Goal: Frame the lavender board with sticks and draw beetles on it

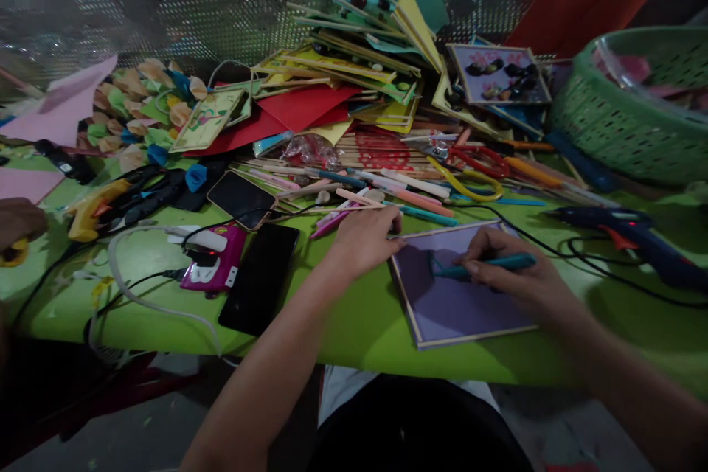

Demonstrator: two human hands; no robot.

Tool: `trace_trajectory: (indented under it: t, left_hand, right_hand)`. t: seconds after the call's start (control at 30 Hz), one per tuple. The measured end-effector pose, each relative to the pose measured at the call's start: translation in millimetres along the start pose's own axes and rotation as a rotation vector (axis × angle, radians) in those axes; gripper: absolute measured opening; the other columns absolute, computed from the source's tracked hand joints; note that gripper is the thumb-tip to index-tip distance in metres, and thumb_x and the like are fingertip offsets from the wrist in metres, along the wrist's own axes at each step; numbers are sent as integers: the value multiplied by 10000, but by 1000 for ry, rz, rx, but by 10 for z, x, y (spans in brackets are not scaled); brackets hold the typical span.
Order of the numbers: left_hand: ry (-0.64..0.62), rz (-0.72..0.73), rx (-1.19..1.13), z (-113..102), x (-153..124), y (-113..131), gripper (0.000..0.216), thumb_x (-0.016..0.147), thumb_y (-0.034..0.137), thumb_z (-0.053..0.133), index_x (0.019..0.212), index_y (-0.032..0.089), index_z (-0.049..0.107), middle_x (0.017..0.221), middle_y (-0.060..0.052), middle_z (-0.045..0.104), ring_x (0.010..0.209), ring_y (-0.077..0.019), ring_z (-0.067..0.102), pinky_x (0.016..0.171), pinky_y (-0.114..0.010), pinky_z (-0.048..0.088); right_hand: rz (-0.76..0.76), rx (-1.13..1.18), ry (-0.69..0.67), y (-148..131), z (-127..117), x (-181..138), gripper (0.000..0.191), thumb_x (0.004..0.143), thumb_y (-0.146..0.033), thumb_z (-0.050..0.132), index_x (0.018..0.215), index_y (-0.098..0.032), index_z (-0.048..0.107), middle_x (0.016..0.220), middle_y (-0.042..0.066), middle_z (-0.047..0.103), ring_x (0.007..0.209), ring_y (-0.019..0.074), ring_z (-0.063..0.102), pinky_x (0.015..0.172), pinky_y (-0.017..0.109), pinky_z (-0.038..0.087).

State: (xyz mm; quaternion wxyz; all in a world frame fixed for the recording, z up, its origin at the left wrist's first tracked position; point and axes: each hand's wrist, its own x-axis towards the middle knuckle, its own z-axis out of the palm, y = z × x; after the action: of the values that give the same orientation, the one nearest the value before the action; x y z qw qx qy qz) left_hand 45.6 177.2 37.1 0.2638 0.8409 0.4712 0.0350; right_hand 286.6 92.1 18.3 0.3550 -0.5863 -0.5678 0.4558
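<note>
Right hand (pixel 520 284): closed in a writing grip on a slim teal plastic marker (pixel 512 262); tip at the panel's surface, on the 10 o'clock side of its centre.
Left hand (pixel 365 236): at the panel's 10 o'clock corner, fingers bent; cannot tell whether it grips the edge or only rests there.
Panel: flat purple four-sided board edged with thin pale strips (pixel 470 310), lying on the glossy bright-green table (pixel 359 339) directly before the person; centre of the clock used here, 12 being away from the person.
Mark: short dark teal line (pixel 431 262) by the marker tip.
12 o'clock: yellow-handled scissors (pixel 481 192), beyond the panel.
11 o'clock: heaped cards edged with thin sticks (pixel 343 74), well back.
Between 1 and 2 o'clock: round green perforated plastic basket (pixel 608 133).
3 o'clock: dark blue glue gun with red trigger (pixel 658 247), cable trailing towards the panel.
9 o'clock: black rectangular phone (pixel 259 280); past it, magenta power block (pixel 214 262) with plugged-in cables.
</note>
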Motion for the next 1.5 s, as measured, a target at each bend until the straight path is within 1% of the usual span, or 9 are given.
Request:
trace_trajectory:
  t: [0.17, 0.37, 0.57, 0.73, 0.9, 1.1, 1.23, 1.5]
  left_hand:
    - [1, -1, 1, -3, -3, 2, 194, 959, 342, 686, 1106, 214, 679, 1074, -51, 771, 1011, -250, 703, 874, -344, 491]
    - [-2, 9, -13, -6, -4, -8, 173, 960, 339, 690, 1079, 213, 676, 1061, -53, 768, 988, -246, 698, 865, -351, 487]
    - [10, 13, -17, 4, -1, -21, 165, 959, 338, 693, 1075, 222, 672, 1081, -52, 772, 1009, -249, 702, 865, -348, 488]
    - [6, 5, -24, 10, 3, -19, 165, 962, 342, 692, 1071, 220, 675, 1090, -59, 773, 1041, -255, 705, 883, -350, 498]
    - [9, 4, -11, 11, 3, -18, 181, 953, 343, 705, 1081, 219, 670, 1112, -62, 777, 1062, -263, 709, 897, -354, 501]
    - [8, 12, -14, 16, 9, -22, 179, 950, 344, 697, 1075, 219, 673, 1095, -54, 779, 1043, -263, 710, 883, -351, 495]
    - [9, 7, -15, 14, 6, -11, 174, 955, 344, 689, 1080, 224, 676, 1085, -54, 773, 1017, -253, 705, 886, -353, 497]
    - [7, 11, -13, 14, 2, -23, 176, 960, 347, 687, 1081, 220, 670, 1107, -61, 776, 1049, -269, 706, 878, -362, 494]
  right_hand:
    - [-12, -69, 36, -36, -1, -9, 329, 752, -528, 814, 686, -255, 643, 620, -13, 582, 565, 153, 462, 534, 303, 352]
    - [-36, -72, 78, -11, -15, 4, 290, 746, -487, 795, 681, -254, 633, 625, -11, 570, 592, 171, 485, 565, 323, 385]
    - [-57, -59, 102, -39, -12, 22, 268, 734, -447, 788, 659, -254, 617, 613, -15, 564, 591, 164, 474, 554, 313, 366]
    - [-47, -26, 118, -9, -25, 12, 278, 733, -450, 807, 666, -245, 632, 609, -12, 556, 595, 168, 483, 557, 320, 357]
    - [-35, 38, 86, -2, -25, 10, 260, 775, -434, 803, 692, -236, 655, 616, 4, 583, 599, 169, 486, 574, 333, 362]
    - [-30, 17, 64, -79, 5, 9, 295, 772, -463, 815, 697, -240, 636, 611, -3, 585, 583, 159, 466, 560, 317, 360]
    - [-32, -13, 44, -66, 8, 6, 294, 773, -461, 815, 701, -238, 637, 620, -9, 578, 567, 147, 445, 554, 311, 353]
    - [-56, -50, 78, -4, -20, 16, 250, 780, -434, 790, 708, -245, 642, 647, 6, 589, 621, 179, 483, 587, 336, 367]
